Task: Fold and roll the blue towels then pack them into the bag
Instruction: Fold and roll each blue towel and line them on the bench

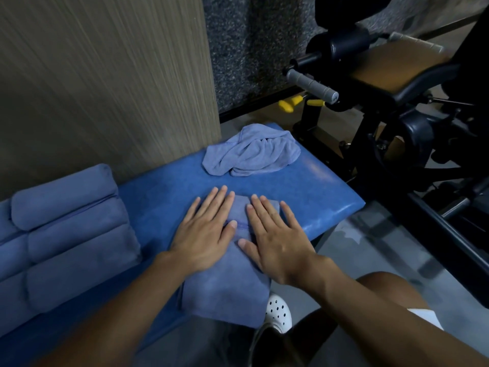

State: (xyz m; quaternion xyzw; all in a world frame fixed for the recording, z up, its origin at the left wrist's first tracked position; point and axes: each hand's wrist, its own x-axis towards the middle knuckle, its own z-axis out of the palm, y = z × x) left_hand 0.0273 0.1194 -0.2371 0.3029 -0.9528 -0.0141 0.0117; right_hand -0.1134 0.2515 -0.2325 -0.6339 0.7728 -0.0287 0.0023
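A folded blue towel [227, 290] lies lengthwise on the blue padded bench [325, 186], its near end hanging over the bench edge. My left hand [203, 234] presses flat on its left side with straight fingers. Flat beside it, my right hand [275, 239] presses on the towel's right side. A crumpled blue towel [251, 152] sits at the far end of the bench. Several rolled blue towels [66, 234] are stacked at the left. No bag is in view.
A wood-grain panel [105, 75] rises behind the bench at the left. Black gym equipment [410, 115] with a grey handle [312, 84] stands to the right. A white perforated shoe [277, 311] is on the grey floor below the bench.
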